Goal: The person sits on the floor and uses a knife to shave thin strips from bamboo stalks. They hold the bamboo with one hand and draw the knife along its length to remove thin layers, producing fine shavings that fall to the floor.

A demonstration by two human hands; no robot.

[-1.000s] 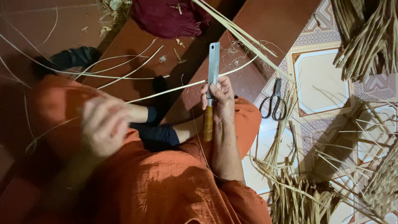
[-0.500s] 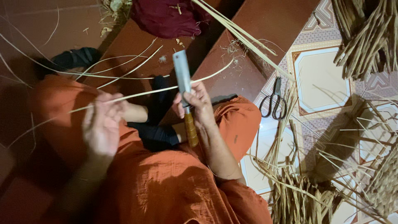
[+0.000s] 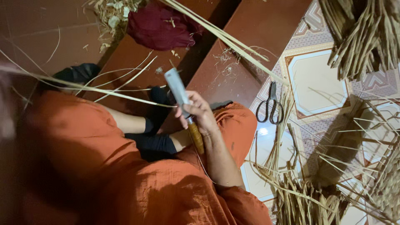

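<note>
- Patterned floor tiles [image 3: 316, 83] and red-brown steps [image 3: 250, 37] lie under us, where we sit in orange clothes.
- Our right hand [image 3: 200, 114] has its grip pressed together around the wooden handle of a knife [image 3: 183, 102], whose flat blade points up and away from us over our lap.
- Our left hand [image 3: 6, 104] shows only as a blur at the left edge; we cannot tell how its grip stands.
- One long pale straw strip [image 3: 104, 91] runs from that blur across our knee to the knife blade, where it meets the right hand.
- Black scissors [image 3: 271, 108] lie shut on the tiles just right of our knee.
- Loose straw [image 3: 300, 196] is heaped on the tiles near them, and more bundles [image 3: 366, 37] lie farther off at the top right.
- Dark red cloth [image 3: 160, 27] sits on the far step, beside straw scraps.
</note>
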